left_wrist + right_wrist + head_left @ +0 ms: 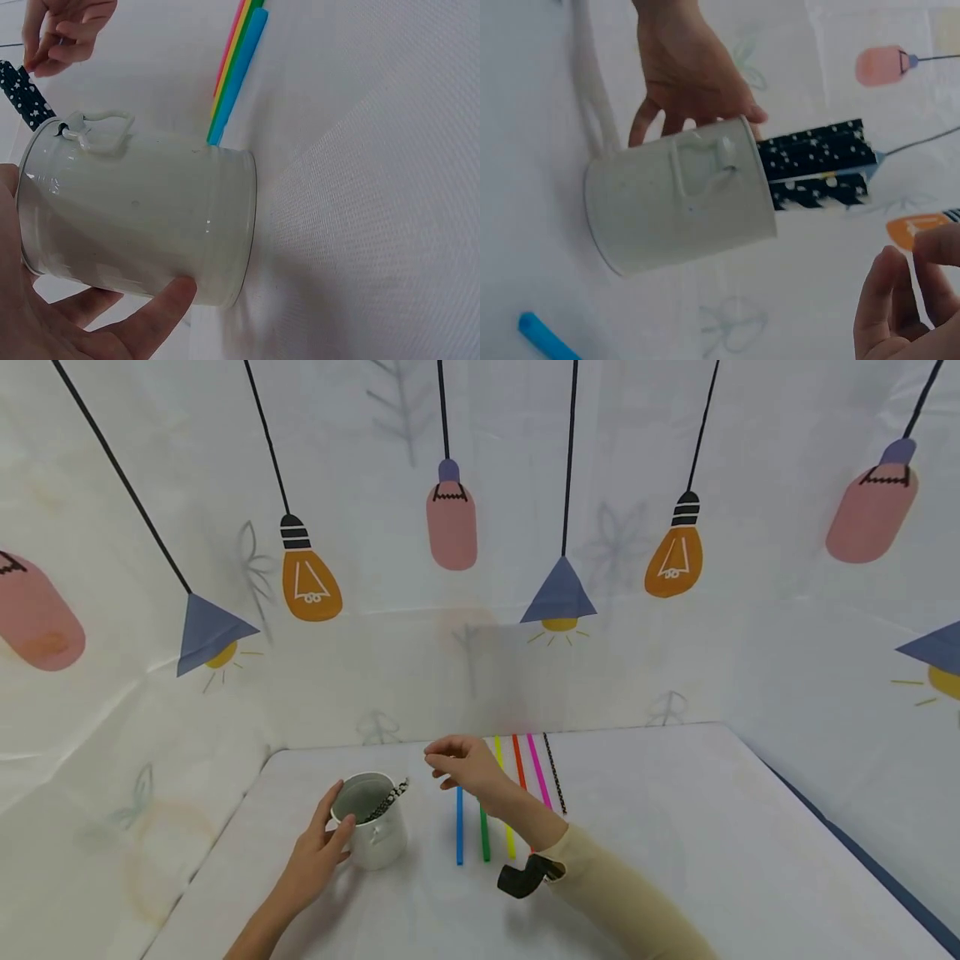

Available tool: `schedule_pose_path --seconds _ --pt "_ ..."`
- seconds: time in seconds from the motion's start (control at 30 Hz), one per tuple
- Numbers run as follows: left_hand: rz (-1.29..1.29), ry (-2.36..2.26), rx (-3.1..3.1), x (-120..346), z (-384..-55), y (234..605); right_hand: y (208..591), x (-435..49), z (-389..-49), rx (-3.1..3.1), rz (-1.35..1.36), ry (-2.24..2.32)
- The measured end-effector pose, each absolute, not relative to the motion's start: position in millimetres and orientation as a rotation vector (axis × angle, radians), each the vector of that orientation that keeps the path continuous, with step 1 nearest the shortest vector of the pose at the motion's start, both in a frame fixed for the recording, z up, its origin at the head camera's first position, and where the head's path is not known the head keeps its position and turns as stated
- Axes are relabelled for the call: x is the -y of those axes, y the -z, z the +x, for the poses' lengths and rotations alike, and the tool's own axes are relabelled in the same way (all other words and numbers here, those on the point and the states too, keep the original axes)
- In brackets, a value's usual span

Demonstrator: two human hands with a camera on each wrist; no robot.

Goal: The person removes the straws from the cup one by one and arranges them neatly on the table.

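My left hand [313, 858] grips a small white metal pail [378, 845], thumb and fingers around its side and rim. The pail stands upright, a wire-like handle bracket on its side. Black, white-dotted pieces with jagged ends [817, 156] lean in it and stick out past the rim. My right hand [471, 770] hovers to the right of the pail, over the far ends of a row of coloured sticks. Its fingers are loosely bent, and nothing shows between thumb and fingertips [889, 262]. The forearm hides parts of the sticks.
Lined up on the white table [675, 843] are a blue stick [460, 831], a green one [484, 835], a yellow one [511, 842], a red one [519, 760], a pink one [538, 770] and a black dotted one [554, 772]. A lamp-patterned sheet [495, 668] hangs behind.
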State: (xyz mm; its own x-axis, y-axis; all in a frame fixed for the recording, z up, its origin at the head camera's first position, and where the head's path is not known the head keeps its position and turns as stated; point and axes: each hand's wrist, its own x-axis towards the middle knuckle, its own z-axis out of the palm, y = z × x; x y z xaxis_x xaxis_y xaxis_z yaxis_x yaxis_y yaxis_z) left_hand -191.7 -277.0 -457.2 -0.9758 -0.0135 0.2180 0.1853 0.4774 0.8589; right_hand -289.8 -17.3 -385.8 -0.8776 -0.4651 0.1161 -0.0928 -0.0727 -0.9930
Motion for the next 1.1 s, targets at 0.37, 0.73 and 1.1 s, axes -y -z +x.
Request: schedule_pose_path --seconds 0.37,0.73,1.1 --pt "-0.127 1.498 2.532 279 -192 458 408 47 -269 -1.961 -0.608 2.010" --pt "-0.158 1.483 2.511 283 -190 459 427 66 -266 -1.925 -0.757 2.028" --pt "-0.168 1.520 2.513 279 -194 459 421 60 -264 -1.931 -0.765 2.036"
